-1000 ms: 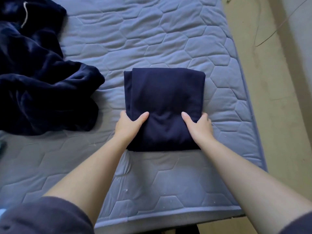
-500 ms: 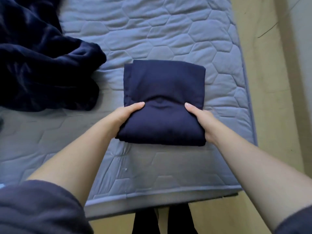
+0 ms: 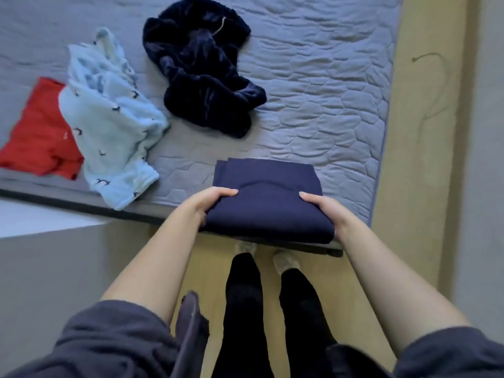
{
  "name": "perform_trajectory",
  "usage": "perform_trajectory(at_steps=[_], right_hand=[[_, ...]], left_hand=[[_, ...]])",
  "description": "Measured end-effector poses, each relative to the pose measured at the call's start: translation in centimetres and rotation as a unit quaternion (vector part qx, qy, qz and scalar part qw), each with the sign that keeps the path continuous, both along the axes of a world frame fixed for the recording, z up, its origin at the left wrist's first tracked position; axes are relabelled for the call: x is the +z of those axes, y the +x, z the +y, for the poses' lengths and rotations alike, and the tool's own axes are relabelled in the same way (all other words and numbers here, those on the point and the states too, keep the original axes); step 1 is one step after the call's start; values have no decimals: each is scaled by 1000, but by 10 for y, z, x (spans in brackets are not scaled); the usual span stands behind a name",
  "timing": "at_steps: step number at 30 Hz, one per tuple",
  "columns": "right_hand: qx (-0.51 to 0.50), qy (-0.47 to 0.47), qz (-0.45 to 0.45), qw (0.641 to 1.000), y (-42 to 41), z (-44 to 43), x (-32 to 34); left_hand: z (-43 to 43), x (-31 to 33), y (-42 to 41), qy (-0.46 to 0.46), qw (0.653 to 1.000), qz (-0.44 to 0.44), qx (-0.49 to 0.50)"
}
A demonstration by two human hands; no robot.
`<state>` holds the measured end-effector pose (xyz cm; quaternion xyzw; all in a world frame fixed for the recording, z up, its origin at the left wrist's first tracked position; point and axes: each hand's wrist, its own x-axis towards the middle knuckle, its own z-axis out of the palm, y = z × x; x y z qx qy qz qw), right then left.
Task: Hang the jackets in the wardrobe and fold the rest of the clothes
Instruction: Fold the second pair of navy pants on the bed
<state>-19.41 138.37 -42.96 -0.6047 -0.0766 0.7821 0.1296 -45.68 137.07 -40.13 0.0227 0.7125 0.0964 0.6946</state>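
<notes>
Folded navy garment [image 3: 268,205]: located at the near right corner of the mattress [image 3: 327,91], with its near edge over the mattress edge.

Left hand [image 3: 211,204]: grips the garment's left side, thumb on top, fingers hidden beneath.

Right hand [image 3: 323,211]: grips the right side likewise.

Dark fleece [image 3: 201,77]: crumpled on the mattress beyond the folded garment, apart from it.

Light blue garment [image 3: 109,118]: unfolded, left of the fleece, overlapping a red garment [image 3: 38,132].

Legs [image 3: 245,309]: standing on the floor [image 3: 409,186] at the mattress edge.
</notes>
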Motion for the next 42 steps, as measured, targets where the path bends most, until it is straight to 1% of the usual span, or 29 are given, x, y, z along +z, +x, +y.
perform_trajectory(at_steps=[3, 5, 8, 11, 13, 15, 18, 20, 22, 24, 28, 32, 34, 36, 40, 41, 42], right_hand=[[89, 88, 38, 991, -21, -20, 54], [157, 142, 72, 975, -41, -36, 90], [268, 187, 115, 938, -84, -70, 138], [393, 215, 161, 879, -136, -120, 177], [470, 225, 195, 831, -166, -162, 202], [533, 221, 232, 783, -189, -211, 225], [622, 202, 270, 707, -213, -297, 248], [672, 185, 287, 657, -222, -361, 257], [724, 165, 300, 598, -222, -431, 264], [763, 142, 313, 548, -216, -505, 270], [813, 100, 355, 450, -185, -650, 281], [846, 59, 382, 368, -149, -760, 298], [858, 36, 393, 329, -135, -807, 305], [869, -2, 392, 302, -122, -853, 310], [883, 0, 418, 213, -96, -949, 329], [884, -2, 425, 195, -91, -974, 334], [883, -4, 433, 182, -87, -999, 340]], left_hand=[[-75, 66, -20, 61, 987, -31, 146], [-133, 105, -27, 114, 964, -33, 237], [-229, 154, -32, 173, 911, -21, 373], [-333, 193, -24, 209, 854, 27, 476], [-402, 211, -9, 222, 805, 63, 546], [-468, 224, 15, 247, 746, 80, 613], [-560, 243, 65, 297, 649, 96, 694], [-618, 251, 102, 306, 583, 120, 743], [-674, 259, 142, 295, 530, 149, 781], [-732, 266, 183, 274, 481, 174, 814], [-838, 279, 265, 218, 397, 252, 855], [-912, 293, 333, 223, 305, 313, 871], [-941, 297, 363, 247, 249, 350, 869], [-965, 302, 389, 264, 195, 386, 862], [-1016, 321, 428, 228, 83, 449, 860], [-1032, 327, 435, 211, 61, 465, 858], [-1049, 334, 442, 196, 47, 480, 854]])
